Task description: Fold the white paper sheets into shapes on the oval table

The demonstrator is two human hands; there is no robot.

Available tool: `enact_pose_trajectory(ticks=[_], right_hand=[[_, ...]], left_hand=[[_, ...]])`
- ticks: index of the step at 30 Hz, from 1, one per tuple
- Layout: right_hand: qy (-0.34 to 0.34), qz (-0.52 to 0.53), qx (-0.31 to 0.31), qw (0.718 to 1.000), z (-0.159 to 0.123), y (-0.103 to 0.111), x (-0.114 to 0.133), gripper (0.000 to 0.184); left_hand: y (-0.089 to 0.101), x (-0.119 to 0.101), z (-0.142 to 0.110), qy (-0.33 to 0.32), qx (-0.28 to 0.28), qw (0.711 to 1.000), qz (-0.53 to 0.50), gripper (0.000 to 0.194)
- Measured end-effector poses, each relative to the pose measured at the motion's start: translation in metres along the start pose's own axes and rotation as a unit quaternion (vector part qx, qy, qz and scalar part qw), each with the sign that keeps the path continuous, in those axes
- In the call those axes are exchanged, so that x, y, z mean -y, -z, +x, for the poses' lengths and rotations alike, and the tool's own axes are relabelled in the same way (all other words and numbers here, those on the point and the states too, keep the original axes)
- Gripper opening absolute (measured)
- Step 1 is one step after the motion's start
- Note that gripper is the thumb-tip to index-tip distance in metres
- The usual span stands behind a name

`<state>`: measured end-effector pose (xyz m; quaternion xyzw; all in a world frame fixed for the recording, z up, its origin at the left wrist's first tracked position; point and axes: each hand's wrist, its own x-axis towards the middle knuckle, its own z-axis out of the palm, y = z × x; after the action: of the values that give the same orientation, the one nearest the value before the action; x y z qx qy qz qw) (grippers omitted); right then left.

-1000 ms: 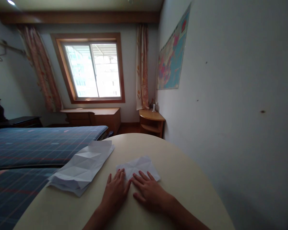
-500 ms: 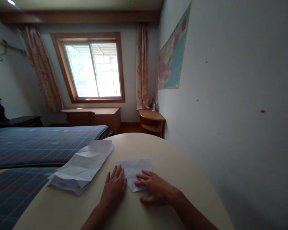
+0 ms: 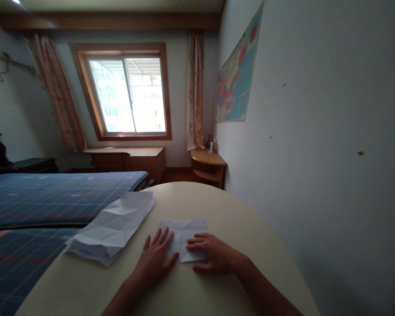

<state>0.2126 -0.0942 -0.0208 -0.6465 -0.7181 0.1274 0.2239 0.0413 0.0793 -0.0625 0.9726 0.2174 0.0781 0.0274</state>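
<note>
A small white sheet of paper (image 3: 181,241) with crease lines lies on the round cream table (image 3: 191,202) in front of me. My left hand (image 3: 156,254) rests on its left side, fingers spread and thumb near the lower edge. Across the right part of the paper lies my right hand (image 3: 212,254), its fingers stretched out and pointing left. Both hands press flat from above, and each hides part of the sheet.
Several creased white papers (image 3: 115,224) lie stacked at the table's left edge. Beyond that edge stands a bed with a blue plaid mattress (image 3: 52,197). A white wall (image 3: 316,175) rises on the right. A corner shelf (image 3: 209,158) and a low desk (image 3: 141,152) stand at the back.
My left hand's fingers have spread wider, with its thumb moved right along the paper's lower edge. The paper has turned slightly. My right hand has shifted only a little.
</note>
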Motion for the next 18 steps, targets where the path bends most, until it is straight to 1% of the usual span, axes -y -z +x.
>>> enact_pose_trajectory(ticks=[5, 9, 13, 15, 18], right_hand=[[-0.018, 0.010, -0.012, 1.000, -0.002, 0.003, -0.011, 0.055], [-0.004, 0.010, -0.032, 0.999, -0.003, 0.004, -0.025, 0.054], [0.001, 0.029, -0.068, 0.997, -0.002, 0.002, -0.032, 0.035], [-0.016, 0.032, -0.095, 0.995, 0.000, 0.000, -0.031, 0.027], [-0.047, 0.023, -0.117, 0.992, 0.002, 0.000, -0.025, 0.018]], left_hand=[[0.002, 0.002, -0.001, -0.012, 0.003, 1.000, -0.001, 0.062], [0.000, 0.003, -0.001, -0.027, -0.023, 0.999, -0.011, 0.057], [-0.001, 0.001, -0.001, -0.051, -0.069, 0.996, -0.039, 0.046], [-0.002, 0.000, -0.001, -0.062, -0.085, 0.993, -0.060, 0.042], [-0.004, 0.000, 0.000, -0.085, -0.088, 0.988, -0.094, 0.037]])
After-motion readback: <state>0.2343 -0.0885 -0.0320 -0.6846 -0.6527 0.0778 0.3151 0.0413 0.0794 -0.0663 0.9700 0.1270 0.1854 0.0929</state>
